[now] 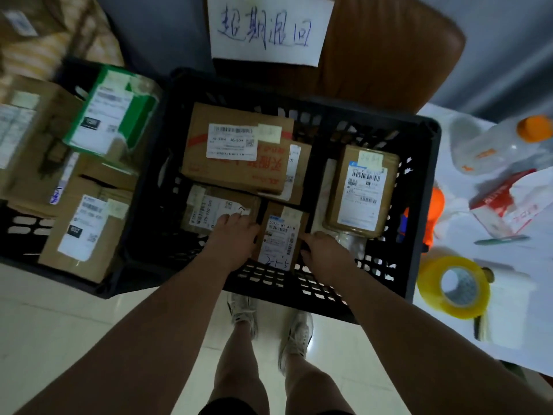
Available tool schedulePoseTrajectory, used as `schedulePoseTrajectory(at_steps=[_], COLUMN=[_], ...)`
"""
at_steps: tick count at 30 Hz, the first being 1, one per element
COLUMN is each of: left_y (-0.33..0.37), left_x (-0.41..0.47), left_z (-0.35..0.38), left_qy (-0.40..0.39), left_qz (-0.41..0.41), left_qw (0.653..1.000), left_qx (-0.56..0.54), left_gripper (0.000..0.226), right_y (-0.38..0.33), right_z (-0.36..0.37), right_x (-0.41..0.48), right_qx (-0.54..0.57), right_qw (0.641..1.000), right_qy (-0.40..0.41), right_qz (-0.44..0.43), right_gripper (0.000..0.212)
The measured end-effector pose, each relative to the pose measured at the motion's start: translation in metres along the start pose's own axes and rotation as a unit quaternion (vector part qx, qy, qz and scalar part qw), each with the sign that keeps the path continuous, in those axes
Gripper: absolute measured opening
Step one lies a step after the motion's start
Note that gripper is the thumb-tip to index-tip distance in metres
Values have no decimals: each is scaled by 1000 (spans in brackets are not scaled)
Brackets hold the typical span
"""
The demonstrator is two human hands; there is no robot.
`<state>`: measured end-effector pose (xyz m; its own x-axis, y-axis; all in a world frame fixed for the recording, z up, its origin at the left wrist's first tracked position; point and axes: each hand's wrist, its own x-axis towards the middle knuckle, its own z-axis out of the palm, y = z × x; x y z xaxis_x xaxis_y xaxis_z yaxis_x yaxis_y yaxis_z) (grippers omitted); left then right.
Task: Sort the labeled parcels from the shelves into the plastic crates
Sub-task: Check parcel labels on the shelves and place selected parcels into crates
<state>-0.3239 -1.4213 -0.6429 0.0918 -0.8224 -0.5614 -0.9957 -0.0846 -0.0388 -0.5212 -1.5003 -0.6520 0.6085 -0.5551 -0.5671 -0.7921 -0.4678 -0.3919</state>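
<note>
A black plastic crate (425, 187) stands in front of me and holds several labeled cardboard parcels. A small upright parcel (281, 235), with a white label and blue handwriting, sits at the crate's near side. My left hand (233, 238) grips its left edge and my right hand (323, 250) grips its right edge. Behind it lie a large box with red print (236, 148) and a flat parcel (215, 208). A tan taped parcel (362, 190) lies at the crate's right.
A second black crate (18, 226) on the left holds brown boxes and a green-and-white box (113, 115). A handwritten paper sign (266, 28) hangs on a brown chair behind. The white table (508, 283) at right carries a tape roll (454, 287), bottles and papers.
</note>
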Motion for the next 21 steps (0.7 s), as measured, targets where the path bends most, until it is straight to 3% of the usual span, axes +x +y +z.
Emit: schedulePoseTrajectory(at_steps=[5, 9, 16, 21], left_y=[-12, -37, -116, -199], left_x=[-70, -124, -250, -373], left_z=[-43, -92, -185, -221], left_qy=[96, 115, 258, 336], left_qz=[-77, -154, -268, -364], left_qw=[991, 979, 927, 868], left_qx=[-55, -63, -49, -19], left_gripper=[51, 54, 50, 48], right_y=[-41, -98, -247, -382], right_z=[-64, -122, -205, -231], right_x=[-32, -54, -87, -105], right_qx=[-70, -135, -149, -144], right_qw=[995, 980, 931, 886], right_qy=[56, 101, 234, 299], right_qz=[-44, -105, -238, -325], right_gripper=[39, 38, 33, 30])
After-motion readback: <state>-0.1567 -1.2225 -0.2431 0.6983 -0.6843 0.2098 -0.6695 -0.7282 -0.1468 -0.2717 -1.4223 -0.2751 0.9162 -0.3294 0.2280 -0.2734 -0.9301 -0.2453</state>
